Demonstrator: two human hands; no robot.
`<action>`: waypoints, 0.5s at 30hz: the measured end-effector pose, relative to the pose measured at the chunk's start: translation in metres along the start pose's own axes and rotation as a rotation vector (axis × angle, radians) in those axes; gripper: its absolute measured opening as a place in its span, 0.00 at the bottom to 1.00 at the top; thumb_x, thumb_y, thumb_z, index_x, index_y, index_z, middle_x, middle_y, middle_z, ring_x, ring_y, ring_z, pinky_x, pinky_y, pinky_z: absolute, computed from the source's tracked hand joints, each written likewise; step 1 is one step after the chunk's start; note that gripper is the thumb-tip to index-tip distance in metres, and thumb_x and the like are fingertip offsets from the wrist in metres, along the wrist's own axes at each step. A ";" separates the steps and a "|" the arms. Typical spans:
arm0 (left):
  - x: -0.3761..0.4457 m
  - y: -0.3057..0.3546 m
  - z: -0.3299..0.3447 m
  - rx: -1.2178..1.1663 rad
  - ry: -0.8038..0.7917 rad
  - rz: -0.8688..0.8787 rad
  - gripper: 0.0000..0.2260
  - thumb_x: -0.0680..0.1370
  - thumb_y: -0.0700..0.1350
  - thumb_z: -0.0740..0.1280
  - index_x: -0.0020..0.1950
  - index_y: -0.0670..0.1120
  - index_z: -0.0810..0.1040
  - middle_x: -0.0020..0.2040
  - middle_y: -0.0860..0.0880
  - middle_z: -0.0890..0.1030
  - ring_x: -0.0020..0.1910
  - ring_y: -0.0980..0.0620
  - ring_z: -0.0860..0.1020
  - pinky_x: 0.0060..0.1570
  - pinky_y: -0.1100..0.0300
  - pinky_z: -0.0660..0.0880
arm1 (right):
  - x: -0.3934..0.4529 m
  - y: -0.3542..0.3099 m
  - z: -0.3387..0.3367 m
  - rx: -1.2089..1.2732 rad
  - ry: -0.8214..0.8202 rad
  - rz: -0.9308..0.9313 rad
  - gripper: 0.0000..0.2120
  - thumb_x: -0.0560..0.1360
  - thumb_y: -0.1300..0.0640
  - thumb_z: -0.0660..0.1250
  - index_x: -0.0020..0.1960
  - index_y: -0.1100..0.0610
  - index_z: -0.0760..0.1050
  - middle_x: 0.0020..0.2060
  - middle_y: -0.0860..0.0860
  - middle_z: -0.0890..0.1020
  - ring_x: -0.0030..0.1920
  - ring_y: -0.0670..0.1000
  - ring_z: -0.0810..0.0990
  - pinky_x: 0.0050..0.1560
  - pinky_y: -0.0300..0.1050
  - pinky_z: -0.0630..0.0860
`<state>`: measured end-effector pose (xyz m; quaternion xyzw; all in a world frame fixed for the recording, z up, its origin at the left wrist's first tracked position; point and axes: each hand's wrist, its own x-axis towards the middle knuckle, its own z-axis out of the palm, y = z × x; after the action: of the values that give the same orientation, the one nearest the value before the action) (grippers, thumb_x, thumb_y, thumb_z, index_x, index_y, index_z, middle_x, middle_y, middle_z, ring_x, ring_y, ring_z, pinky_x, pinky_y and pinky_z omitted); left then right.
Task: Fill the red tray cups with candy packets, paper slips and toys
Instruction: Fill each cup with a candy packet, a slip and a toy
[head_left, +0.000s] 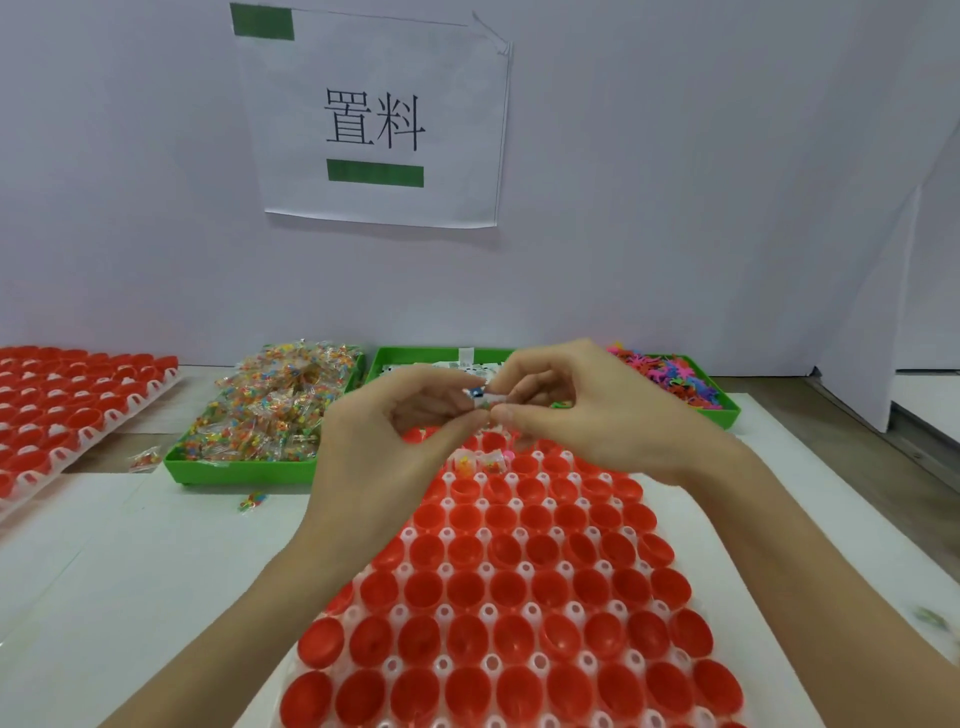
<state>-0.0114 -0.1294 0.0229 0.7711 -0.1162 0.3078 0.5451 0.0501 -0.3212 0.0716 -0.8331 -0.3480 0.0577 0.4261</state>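
The tray of red cups (519, 587) lies in front of me on white paper. My left hand (395, 431) and my right hand (587, 410) meet above the tray's far end, and both pinch a small folded paper slip (485, 399) with blue print. Two cups at the far end hold candy packets (480, 462). Behind the tray stand three green bins: candy packets (270, 410) on the left, paper slips (441, 364) in the middle, colourful plastic toys (675, 376) on the right.
A second tray of red cups (67, 410) lies at the far left. Two loose candy packets (253, 501) lie on the table near the left bin. A white wall with a paper sign (374, 119) stands close behind the bins.
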 end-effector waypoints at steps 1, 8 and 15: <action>0.005 0.000 0.004 0.001 -0.002 0.014 0.12 0.72 0.38 0.80 0.53 0.47 0.87 0.43 0.52 0.87 0.45 0.54 0.86 0.49 0.66 0.80 | 0.000 0.002 -0.004 0.000 0.024 0.006 0.02 0.78 0.56 0.73 0.50 0.50 0.84 0.42 0.49 0.86 0.42 0.47 0.87 0.50 0.41 0.83; 0.023 -0.006 0.021 -0.046 -0.093 -0.114 0.08 0.72 0.39 0.80 0.50 0.45 0.87 0.41 0.50 0.87 0.41 0.55 0.86 0.46 0.66 0.80 | 0.001 0.019 -0.025 0.005 0.016 0.115 0.07 0.79 0.59 0.71 0.54 0.49 0.85 0.43 0.47 0.88 0.44 0.45 0.87 0.46 0.35 0.81; 0.023 -0.010 0.019 -0.090 -0.078 -0.181 0.12 0.72 0.39 0.79 0.54 0.48 0.86 0.42 0.50 0.87 0.42 0.54 0.86 0.46 0.67 0.80 | 0.006 0.030 -0.022 0.276 -0.036 0.195 0.09 0.77 0.62 0.74 0.57 0.56 0.84 0.47 0.54 0.88 0.50 0.52 0.87 0.51 0.41 0.83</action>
<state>0.0181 -0.1398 0.0246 0.7646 -0.0809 0.2216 0.5998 0.0786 -0.3442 0.0645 -0.7953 -0.2618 0.1610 0.5225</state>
